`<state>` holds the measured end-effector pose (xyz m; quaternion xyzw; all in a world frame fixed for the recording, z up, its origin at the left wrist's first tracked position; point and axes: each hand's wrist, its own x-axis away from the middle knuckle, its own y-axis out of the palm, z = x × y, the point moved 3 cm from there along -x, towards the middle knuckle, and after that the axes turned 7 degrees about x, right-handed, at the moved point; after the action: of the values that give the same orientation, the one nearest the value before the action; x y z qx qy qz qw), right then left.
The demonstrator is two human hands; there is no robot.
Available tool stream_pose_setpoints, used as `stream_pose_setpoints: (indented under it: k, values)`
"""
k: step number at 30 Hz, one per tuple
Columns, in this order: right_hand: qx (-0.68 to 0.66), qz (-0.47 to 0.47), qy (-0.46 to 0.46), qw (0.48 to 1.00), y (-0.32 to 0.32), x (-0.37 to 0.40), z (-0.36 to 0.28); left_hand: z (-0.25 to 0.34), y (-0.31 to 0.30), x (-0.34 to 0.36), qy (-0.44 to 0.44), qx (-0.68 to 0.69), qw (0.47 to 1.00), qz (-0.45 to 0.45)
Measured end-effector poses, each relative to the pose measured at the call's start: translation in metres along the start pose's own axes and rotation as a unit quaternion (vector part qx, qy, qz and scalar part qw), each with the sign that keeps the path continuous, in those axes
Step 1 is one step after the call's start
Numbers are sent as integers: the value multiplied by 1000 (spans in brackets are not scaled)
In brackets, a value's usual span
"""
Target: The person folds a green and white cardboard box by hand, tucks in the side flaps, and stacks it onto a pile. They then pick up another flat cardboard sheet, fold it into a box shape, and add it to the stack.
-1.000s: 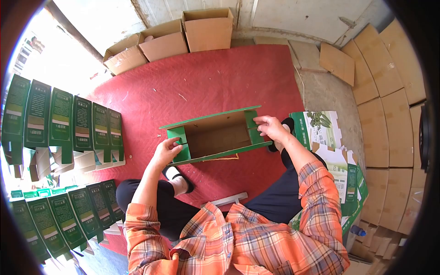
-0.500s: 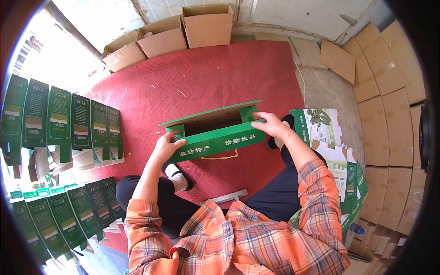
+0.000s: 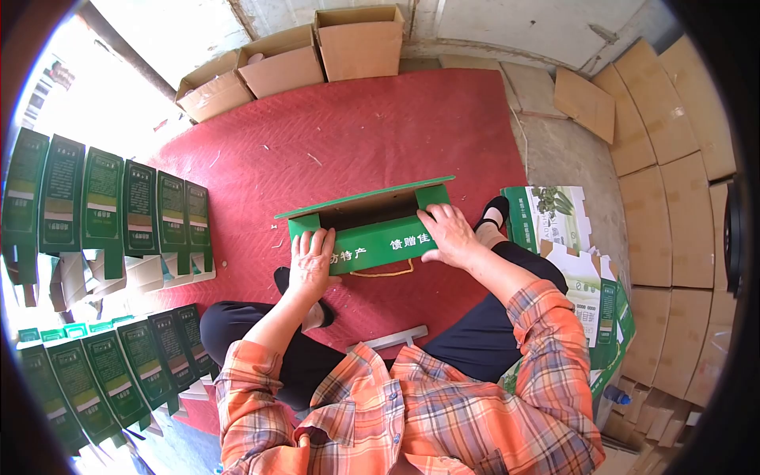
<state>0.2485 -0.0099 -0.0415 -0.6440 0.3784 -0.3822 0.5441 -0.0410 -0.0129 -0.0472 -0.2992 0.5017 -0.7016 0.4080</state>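
A green carton [image 3: 372, 244] with white lettering lies across in front of me, its top open and a long flap raised on the far side. A yellow cord handle [image 3: 383, 271] hangs from its near side. My left hand [image 3: 312, 261] lies over the carton's left end, fingers over the near upper edge and covering part of the lettering. Near the right end my right hand [image 3: 450, 236] rests on the same panel, fingertips at the edge and thumb lower down. Both hands grip this near panel.
Several green cartons [image 3: 103, 202] stand in two rows at the left. Open brown boxes [image 3: 360, 47] line the far edge of the red mat [image 3: 380, 119]. Flat printed cartons [image 3: 562, 222] lie at the right, beside stacked brown boxes [image 3: 645, 229]. A grey bar [image 3: 388, 340] lies between my legs.
My hands have moved inward from the carton's ends and further onto its near panel, covering more lettering. The carton has shifted very slightly. My feet have moved too.
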Motion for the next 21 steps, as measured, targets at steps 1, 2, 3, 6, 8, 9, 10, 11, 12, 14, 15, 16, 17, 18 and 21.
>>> stream_pose_setpoints:
  k: [1, 2, 3, 6, 8, 9, 10, 11, 12, 14, 15, 16, 17, 18, 21]
  values:
    - [-1, 1, -1, 1000, 1, 0, -1, -1, 2, 1, 5, -41, 999, 8]
    - [10, 1, 1, 1000, 3, 0, -2, -1, 5, 1, -7, -33, 999, 5]
    - [22, 0, 3, 1000, 5, 0, -3, -1, 4, 1, -9, -34, 999, 5]
    - [23, -17, 4, 1000, 7, -2, -5, -2, 4, -1, -9, -13, 1000, -3]
    - [22, -26, -1, 999, 8, -3, -6, -5, 5, -1, -12, -4, 1000, -5]
    - [19, -23, -4, 1000, 8, -3, -6, -6, 5, -2, -12, 7, 1000, -9]
    - [17, -20, -6, 1000, 8, -2, -6, -7, 5, -3, -12, 17, 1000, -7]
    - [18, -20, -5, 1000, 8, -2, -6, -8, 6, -4, -12, 18, 1000, -7]
    - [14, -26, -5, 1000, 8, -3, -5, -9, 7, -4, -9, 30, 1000, 1]
    - [10, -33, -5, 999, 9, -4, -5, -12, 8, -5, -6, 43, 999, 10]
    - [10, -26, -12, 1000, 9, -4, -4, -13, 8, -6, -3, 45, 999, 2]
    - [10, -20, -20, 1000, 10, -4, -3, -14, 9, -6, -1, 48, 999, -6]
    - [10, -20, -20, 1000, 10, -4, -2, -15, 9, -7, -1, 48, 999, -6]
    - [13, -20, -23, 999, 11, -5, -2, -16, 10, -7, -1, 53, 999, -10]
    - [15, -27, -26, 999, 14, -6, -1, -18, 12, -8, -2, 58, 998, -19]
